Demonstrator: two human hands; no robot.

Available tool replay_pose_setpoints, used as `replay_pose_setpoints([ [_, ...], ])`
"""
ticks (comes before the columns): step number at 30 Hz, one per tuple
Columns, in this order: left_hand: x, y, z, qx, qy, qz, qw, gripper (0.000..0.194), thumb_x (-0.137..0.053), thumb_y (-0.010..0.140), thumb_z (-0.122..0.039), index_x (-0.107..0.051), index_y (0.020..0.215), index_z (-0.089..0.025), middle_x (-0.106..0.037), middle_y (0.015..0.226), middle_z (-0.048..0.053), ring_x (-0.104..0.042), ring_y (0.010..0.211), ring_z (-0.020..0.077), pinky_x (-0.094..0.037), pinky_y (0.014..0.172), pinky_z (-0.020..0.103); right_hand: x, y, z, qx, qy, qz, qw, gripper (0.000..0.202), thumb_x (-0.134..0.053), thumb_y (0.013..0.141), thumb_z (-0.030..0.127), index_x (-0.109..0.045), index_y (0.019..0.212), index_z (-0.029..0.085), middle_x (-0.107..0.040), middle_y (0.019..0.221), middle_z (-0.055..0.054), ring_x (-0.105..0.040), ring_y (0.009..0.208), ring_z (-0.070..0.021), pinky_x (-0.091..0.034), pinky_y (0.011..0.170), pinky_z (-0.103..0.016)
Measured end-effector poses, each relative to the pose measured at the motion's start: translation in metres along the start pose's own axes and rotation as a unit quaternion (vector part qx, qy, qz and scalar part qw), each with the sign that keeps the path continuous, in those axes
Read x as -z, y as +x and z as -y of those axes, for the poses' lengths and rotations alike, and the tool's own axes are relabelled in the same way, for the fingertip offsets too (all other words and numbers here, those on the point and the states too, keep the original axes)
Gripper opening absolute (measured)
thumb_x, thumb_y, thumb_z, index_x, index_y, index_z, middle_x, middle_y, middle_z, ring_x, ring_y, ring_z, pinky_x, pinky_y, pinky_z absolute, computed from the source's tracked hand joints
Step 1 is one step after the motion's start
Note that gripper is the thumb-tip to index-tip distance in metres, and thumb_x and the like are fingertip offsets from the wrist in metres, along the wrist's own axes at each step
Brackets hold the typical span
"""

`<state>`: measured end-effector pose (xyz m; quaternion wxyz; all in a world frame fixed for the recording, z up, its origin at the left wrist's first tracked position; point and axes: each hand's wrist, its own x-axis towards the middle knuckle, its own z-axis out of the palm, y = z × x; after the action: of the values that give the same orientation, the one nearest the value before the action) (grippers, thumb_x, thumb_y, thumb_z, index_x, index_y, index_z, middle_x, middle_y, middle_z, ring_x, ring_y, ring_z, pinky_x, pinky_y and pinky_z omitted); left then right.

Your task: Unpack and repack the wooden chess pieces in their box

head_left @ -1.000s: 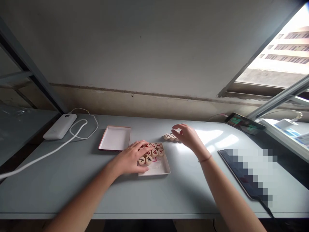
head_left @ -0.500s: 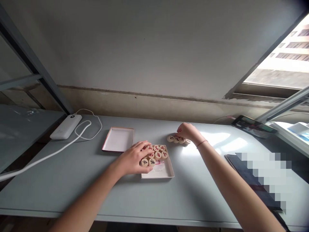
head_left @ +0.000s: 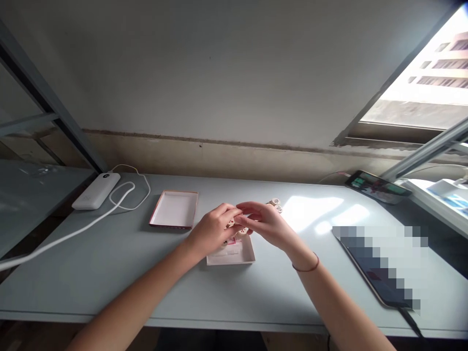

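Meeting over the shallow white box [head_left: 249, 254], the two hands come together above its far part, fingertips touching or nearly so. The left hand [head_left: 215, 225] curves over round xiangqi pieces [head_left: 243, 231] in that end of the box; several peek out between and below its fingers, some with red characters. How firmly its grip presses on them I cannot tell. The right hand [head_left: 265, 222] reaches in from the other side with its fingers bent toward the left; its grip is partly hidden, so whether it pinches a piece cannot be told.

Just beyond the right hand, a few more xiangqi discs [head_left: 279, 209] lie on the worktop [head_left: 175, 297], partly covered by that hand. The near part of the box shows its bare bottom and a clear plastic scrap [head_left: 228, 252]. Left of the box, a red-edged lid [head_left: 174, 208] lies with its inside up. Farther left sits a white power bank [head_left: 95, 191] with a white cable [head_left: 69, 239]. A smartphone [head_left: 378, 186] leans at the far right, and a tablet [head_left: 369, 273], partly pixelated, lies nearer.
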<state>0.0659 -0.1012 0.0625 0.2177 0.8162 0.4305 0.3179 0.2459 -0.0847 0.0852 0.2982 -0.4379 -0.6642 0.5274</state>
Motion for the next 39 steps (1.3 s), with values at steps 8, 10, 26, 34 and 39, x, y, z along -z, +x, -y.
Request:
replay_pose_setpoints([
  [8,-0.008,-0.018,0.006,-0.015,0.022,0.064,0.998,0.014,-0.055,0.077,-0.007,-0.058,0.079,-0.021,-0.060,0.099,0.000,-0.062,0.080,0.0121,-0.049,0.073,0.024,0.012,-0.007,-0.032,-0.030,0.051,-0.110,0.992,0.042,-0.067,0.074,0.054,-0.063,0.092,0.016,-0.068,0.090,-0.008,-0.065,0.067,-0.0150,-0.058,0.053,-0.027],
  [10,-0.010,-0.019,0.007,-0.042,0.026,0.085,0.995,0.016,-0.054,0.077,-0.005,-0.058,0.078,-0.021,-0.061,0.095,0.000,-0.061,0.084,0.0134,-0.048,0.074,0.024,0.012,-0.007,-0.035,-0.027,0.051,-0.104,0.993,0.041,-0.068,0.074,0.053,-0.063,0.091,0.016,-0.067,0.093,-0.008,-0.065,0.069,-0.0148,-0.060,0.058,-0.029],
  [26,0.010,-0.019,0.020,-0.031,0.117,0.104,0.987,0.033,-0.070,0.075,-0.034,-0.063,0.107,-0.027,-0.059,0.120,0.004,-0.048,0.116,0.0254,-0.040,0.100,0.040,-0.007,-0.025,-0.026,0.147,-0.297,0.041,0.943,0.005,-0.062,0.082,0.019,-0.061,0.085,0.022,-0.062,0.080,-0.001,-0.057,0.069,-0.0128,-0.051,0.061,-0.025],
  [34,0.007,-0.023,0.033,0.020,0.109,0.153,0.982,0.070,-0.075,0.070,-0.037,-0.047,0.134,-0.034,-0.041,0.144,0.007,-0.036,0.133,0.0309,-0.037,0.108,0.046,-0.011,-0.025,-0.031,0.208,-0.452,0.044,0.866,0.018,-0.062,0.080,0.014,-0.063,0.095,0.023,-0.064,0.090,-0.006,-0.057,0.080,-0.0195,-0.049,0.068,-0.033],
  [39,0.003,-0.025,0.036,0.030,0.098,0.161,0.982,0.076,-0.075,0.069,-0.038,-0.043,0.138,-0.033,-0.041,0.145,0.009,-0.038,0.133,0.0310,-0.039,0.106,0.046,-0.017,-0.022,-0.037,0.230,-0.473,0.035,0.850,0.009,-0.055,0.085,0.013,-0.057,0.081,0.021,-0.062,0.074,-0.004,-0.053,0.072,-0.0187,-0.044,0.062,-0.030],
])
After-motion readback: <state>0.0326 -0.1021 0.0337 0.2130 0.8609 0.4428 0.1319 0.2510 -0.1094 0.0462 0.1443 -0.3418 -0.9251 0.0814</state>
